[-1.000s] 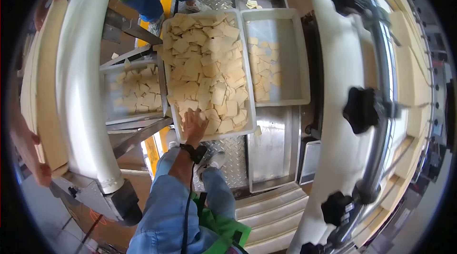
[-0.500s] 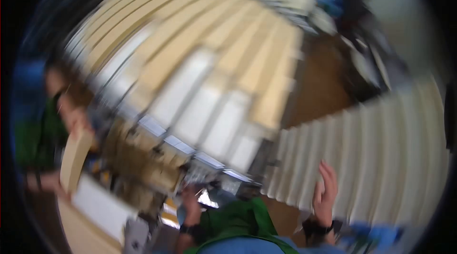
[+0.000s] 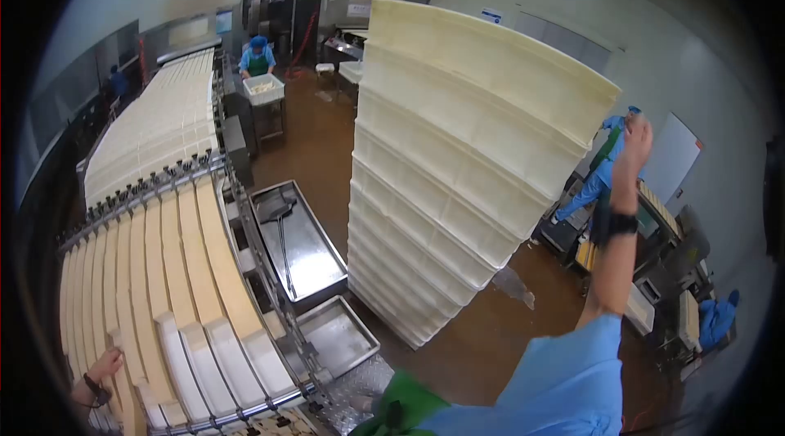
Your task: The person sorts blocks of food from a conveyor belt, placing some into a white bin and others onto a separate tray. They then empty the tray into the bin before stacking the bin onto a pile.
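Note:
My right hand (image 3: 636, 146) is raised just right of a tall stack of cream-white plastic crates (image 3: 458, 158), near the upper right corner. Its fingers are loosely bent, nothing shows in them, and a dark band circles the wrist. My left hand is out of view. At the lower left, another person's hand (image 3: 106, 364) with a dark wristband touches one of the long pale-yellow strips (image 3: 147, 313), which look like tofu or dough. These lie in rows on a conveyor with white channels (image 3: 229, 370) beneath.
Two metal trays (image 3: 315, 264) (image 3: 347, 338) stand between the conveyor and crates; a long-handled tool (image 3: 282, 231) lies in the farther one. Behind, a person in blue (image 3: 257, 60) stands at a white crate of pale pieces (image 3: 263, 91). Another person (image 3: 605, 162) works at right.
My view has swung up from the conveyor to the room and crate stack. My right hand has risen beside the stack. My left hand has left the view.

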{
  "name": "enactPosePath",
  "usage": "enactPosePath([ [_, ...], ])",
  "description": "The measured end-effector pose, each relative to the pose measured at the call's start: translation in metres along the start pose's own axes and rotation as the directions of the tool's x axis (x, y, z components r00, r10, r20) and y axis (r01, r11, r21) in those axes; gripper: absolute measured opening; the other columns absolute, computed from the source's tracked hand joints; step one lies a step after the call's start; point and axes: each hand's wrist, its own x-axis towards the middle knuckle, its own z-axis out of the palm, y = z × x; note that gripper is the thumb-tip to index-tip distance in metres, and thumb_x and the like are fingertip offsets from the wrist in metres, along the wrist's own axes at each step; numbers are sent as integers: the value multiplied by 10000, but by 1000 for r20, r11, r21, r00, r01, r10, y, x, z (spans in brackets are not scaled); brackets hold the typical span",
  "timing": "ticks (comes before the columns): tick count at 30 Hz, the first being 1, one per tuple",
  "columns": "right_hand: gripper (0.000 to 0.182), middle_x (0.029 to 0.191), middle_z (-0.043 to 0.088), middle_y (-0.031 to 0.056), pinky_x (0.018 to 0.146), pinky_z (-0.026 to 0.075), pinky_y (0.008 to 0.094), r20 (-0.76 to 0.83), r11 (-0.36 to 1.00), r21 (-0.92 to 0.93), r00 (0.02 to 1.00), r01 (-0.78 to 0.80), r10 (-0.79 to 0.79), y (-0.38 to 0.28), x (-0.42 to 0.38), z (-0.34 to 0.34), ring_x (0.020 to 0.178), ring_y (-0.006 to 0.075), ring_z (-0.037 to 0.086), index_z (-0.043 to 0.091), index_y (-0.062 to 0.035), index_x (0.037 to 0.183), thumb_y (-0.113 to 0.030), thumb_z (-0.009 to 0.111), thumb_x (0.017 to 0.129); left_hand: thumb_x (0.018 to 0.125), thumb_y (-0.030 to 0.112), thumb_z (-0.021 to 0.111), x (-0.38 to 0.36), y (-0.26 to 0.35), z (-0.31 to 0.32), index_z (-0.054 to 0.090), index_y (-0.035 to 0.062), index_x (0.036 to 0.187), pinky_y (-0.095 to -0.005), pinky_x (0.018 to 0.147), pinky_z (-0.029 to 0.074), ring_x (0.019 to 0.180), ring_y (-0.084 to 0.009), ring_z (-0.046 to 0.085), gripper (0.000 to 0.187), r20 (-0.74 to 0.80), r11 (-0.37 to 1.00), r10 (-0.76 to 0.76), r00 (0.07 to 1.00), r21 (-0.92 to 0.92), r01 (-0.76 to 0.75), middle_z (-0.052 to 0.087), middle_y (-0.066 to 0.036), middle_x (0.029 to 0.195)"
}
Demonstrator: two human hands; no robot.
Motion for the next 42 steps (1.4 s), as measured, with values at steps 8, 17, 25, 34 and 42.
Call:
enactPosePath([
  [8, 712, 900, 640, 33, 774, 552, 288, 720, 900, 96, 654, -425, 232, 53, 117, 10, 690, 103, 533, 359, -50, 1609, 19, 593, 941, 962, 109, 679, -6, 15, -4, 591, -41, 1235, -404, 772, 534, 884, -273, 631, 323, 1, 958, 172, 985, 234, -168, 667, -179, 1051],
  [17, 380, 1214, 634, 105, 935, 515, 332, 702, 861, 305, 707, -407, 85, 67, 225, 68, 1096, 206, 628, 609, -36, 1332, -240, 615, 1011, 1089, 272, 547, 5, -30, -5, 593, 3, 1282, -344, 839, 492, 981, -217, 593, 335, -448, 812, -363, 817, -582, 42, 619, -144, 1258],
  [25, 534, 1257, 647, 119, 875, 546, 336, 374, 934, 333, 927, -125, -9, -157, 49, 38, 1033, 215, 663, 525, -17, 1453, -225, 614, 970, 1031, 41, 530, -42, 150, 48, 554, 5, 1271, -274, 904, 491, 1041, -148, 588, 244, -405, 779, 573, 713, -1, -627, 575, -71, 1186],
  [34, 686, 1279, 667, 169, 881, 567, 348, 572, 940, 231, 816, -250, 76, -201, -47, -49, 1055, 230, 688, 451, -6, 1530, -179, 690, 911, 998, 184, 689, -84, 222, 179, 434, 77, 1541, -348, 1045, 493, 1304, -221, 560, 609, 898, 940, 274, 344, -175, -293, 540, -129, 1456],
  [42, 767, 1266, 682, 193, 904, 570, 339, 829, 957, 171, 559, -235, -11, -175, -120, -15, 1080, 218, 696, 421, 16, 1550, -120, 749, 871, 1080, 465, 544, -110, 119, 191, 310, 35, 1607, -392, 1110, 464, 1377, -248, 485, 719, 988, 988, -143, 52, 139, 73, 448, -173, 1542],
])
